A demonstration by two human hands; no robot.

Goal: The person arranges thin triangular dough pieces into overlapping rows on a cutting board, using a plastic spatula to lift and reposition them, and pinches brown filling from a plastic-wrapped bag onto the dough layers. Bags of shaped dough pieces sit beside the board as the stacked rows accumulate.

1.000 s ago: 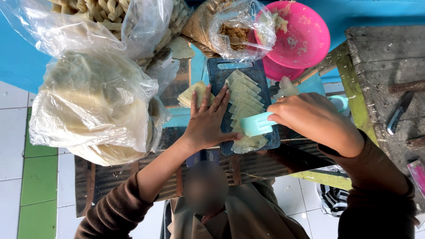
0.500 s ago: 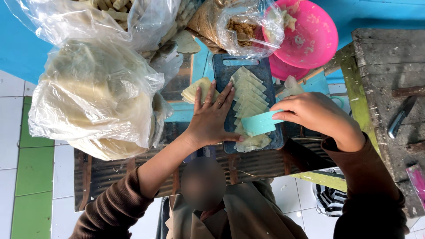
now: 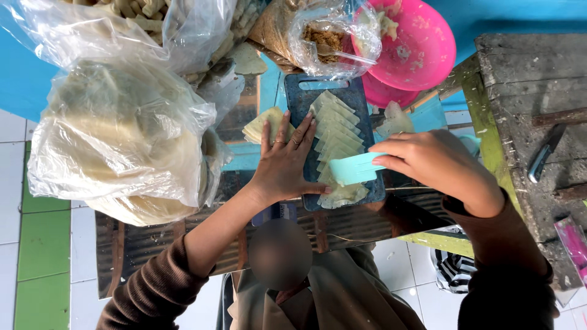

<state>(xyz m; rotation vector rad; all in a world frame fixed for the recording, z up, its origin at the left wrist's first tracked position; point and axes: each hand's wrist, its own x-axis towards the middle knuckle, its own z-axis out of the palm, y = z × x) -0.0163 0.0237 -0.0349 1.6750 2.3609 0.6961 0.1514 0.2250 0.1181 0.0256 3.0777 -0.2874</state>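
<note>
- Bags first: a big clear plastic bag of pale round wrappers (image 3: 116, 146) fills the 9 o'clock side, well apart from the work; leave it there so it cannot slide onto the board.
- Bowl: a pink bowl (image 3: 422, 46) sits at 1 o'clock, with a bag of brown filling (image 3: 324, 36) just beside it at 12.
- Cutting board (image 3: 306, 104): dark blue, at centre, carrying a fanned row of wrapper pieces (image 3: 333, 131); a second stack of wrappers (image 3: 260, 125) lies at its 9 o'clock edge.
- Left hand (image 3: 284, 165): flat, fingers spread, pressing on the board's left part with the fingertips touching the row. Even pressure would, I judge, keep the sheets from shifting.
- Right hand (image 3: 437, 162): fingers pressed together, pinching a teal scraper (image 3: 354, 168) held across the near end of the row, at 6 o'clock on the board.
- Scraper edge: keeping it square to the row and pushing straight down looks safest, well clear of the left thumb.
</note>
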